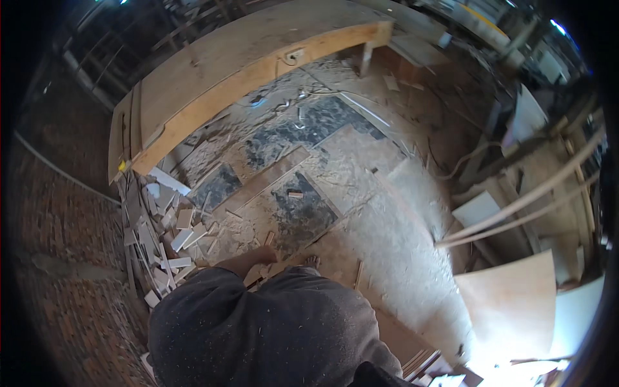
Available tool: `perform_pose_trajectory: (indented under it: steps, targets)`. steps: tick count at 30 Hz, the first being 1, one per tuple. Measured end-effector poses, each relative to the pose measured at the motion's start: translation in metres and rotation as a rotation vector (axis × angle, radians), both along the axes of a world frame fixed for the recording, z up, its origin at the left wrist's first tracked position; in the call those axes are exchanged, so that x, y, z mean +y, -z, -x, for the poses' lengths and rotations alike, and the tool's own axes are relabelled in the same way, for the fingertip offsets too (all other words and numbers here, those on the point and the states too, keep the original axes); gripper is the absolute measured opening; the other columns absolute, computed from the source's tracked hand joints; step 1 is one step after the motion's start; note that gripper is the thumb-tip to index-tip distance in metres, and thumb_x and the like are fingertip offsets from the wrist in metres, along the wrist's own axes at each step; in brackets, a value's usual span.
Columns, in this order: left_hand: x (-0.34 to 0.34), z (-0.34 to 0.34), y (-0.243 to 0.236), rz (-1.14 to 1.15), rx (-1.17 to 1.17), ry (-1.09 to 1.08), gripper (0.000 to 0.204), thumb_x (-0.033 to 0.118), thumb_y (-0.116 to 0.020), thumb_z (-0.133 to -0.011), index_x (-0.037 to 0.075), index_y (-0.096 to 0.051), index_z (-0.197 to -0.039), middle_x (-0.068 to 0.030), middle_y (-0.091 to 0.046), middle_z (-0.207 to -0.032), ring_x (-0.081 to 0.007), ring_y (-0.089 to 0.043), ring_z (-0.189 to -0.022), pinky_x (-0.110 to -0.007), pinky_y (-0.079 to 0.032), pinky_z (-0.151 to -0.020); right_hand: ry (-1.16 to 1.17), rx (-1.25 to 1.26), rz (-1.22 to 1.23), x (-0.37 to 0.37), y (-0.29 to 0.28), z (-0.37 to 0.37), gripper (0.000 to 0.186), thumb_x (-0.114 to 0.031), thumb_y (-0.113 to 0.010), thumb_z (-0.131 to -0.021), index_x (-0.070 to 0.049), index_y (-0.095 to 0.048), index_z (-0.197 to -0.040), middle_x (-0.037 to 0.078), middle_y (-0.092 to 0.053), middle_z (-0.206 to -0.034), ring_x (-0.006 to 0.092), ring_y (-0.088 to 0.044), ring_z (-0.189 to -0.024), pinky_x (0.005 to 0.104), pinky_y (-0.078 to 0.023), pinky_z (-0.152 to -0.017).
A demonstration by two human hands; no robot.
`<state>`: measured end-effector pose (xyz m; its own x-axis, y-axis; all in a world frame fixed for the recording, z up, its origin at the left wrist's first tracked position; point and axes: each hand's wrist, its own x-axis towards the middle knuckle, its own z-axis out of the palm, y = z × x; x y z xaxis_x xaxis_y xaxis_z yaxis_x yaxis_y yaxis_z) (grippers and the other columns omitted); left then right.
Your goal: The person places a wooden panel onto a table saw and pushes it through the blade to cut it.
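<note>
Here, hands out of sight, knees point(316, 297) bent, toes point(312, 260) beyond

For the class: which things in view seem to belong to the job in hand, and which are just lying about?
Possibly the job's (nearness only; no hand clearly shows):
stacked boards beside the person
thin wooden strip right of the toes

Apparently just lying about:
offcuts heaped near the brick wall
small wooden block on the dark floor patch

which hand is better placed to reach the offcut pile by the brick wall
Probably the left hand: the offcut pile lies on the person's left, ahead of the left leg and beside the brick wall. Neither hand can be made out, so this rests on the pile's position alone.
</note>
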<state>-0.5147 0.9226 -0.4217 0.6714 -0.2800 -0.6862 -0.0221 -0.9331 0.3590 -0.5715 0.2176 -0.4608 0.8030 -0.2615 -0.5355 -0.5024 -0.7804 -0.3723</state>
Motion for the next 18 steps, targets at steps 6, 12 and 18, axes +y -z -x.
perform_pose_trajectory:
  steps: [6,12,18]
  targets:
    - [0.122,-0.014,0.060,0.060,-0.469,-0.614,0.033,0.035,-0.060,-0.087,0.004,-0.068,-0.076,-0.0138,-0.065,-0.066,-0.0282,-0.066,-0.065,-0.042,-0.052,-0.063,-0.156,0.026,-0.087,0.121,0.007,-0.178,0.032,-0.039,-0.067,-0.079,-0.007,-0.074,-0.078,0.011,-0.071,-0.075,0.0216,-0.069,-0.068,0.0360,-0.054,-0.063]
    - [0.138,-0.069,0.067,-0.143,-0.117,-0.544,0.037,0.042,-0.057,-0.087,0.008,-0.072,-0.084,-0.0183,-0.069,-0.082,-0.0328,-0.068,-0.081,-0.044,-0.053,-0.075,-0.117,-0.019,-0.137,0.188,0.026,-0.346,0.033,-0.045,-0.067,-0.079,-0.013,-0.075,-0.081,0.008,-0.072,-0.081,0.0223,-0.069,-0.077,0.0376,-0.054,-0.069]
    - [0.125,-0.124,0.026,0.031,-0.545,-0.072,0.019,0.027,-0.068,-0.086,0.012,-0.071,-0.098,-0.0116,-0.071,-0.087,-0.0260,-0.068,-0.073,-0.038,-0.055,-0.062,-0.351,0.138,-0.002,0.140,0.153,-0.431,0.034,-0.052,-0.067,-0.079,-0.019,-0.077,-0.083,0.005,-0.074,-0.087,0.0230,-0.070,-0.085,0.0392,-0.054,-0.075]
